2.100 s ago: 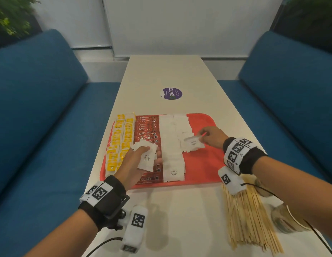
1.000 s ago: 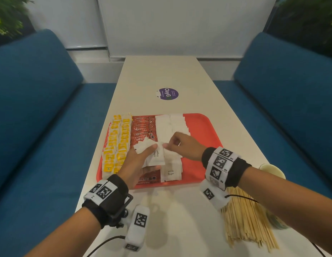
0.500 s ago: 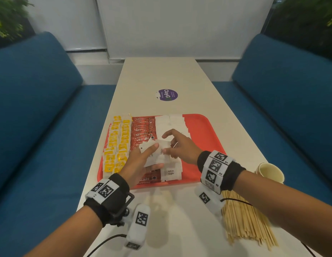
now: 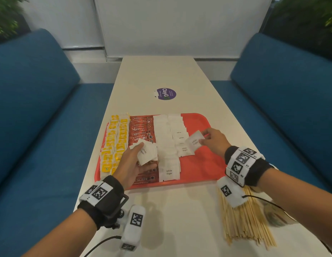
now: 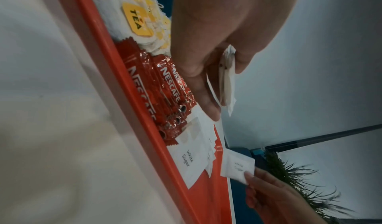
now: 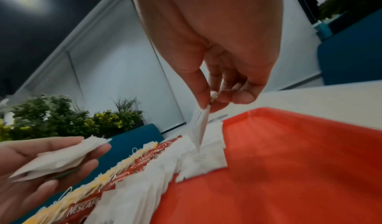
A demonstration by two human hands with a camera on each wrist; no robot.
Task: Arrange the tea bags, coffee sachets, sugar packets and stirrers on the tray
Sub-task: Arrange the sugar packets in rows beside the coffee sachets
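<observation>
White sugar packet (image 4: 194, 141), printed label, pinched

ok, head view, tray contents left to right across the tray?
tea bags → coffee sachets → first column of sugar packets → second column of sugar packets → single sugar packet pinched in the right hand → bare red tray.

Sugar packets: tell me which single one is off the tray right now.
The sugar packet pinched in the right hand; the left hand holds several.
</observation>
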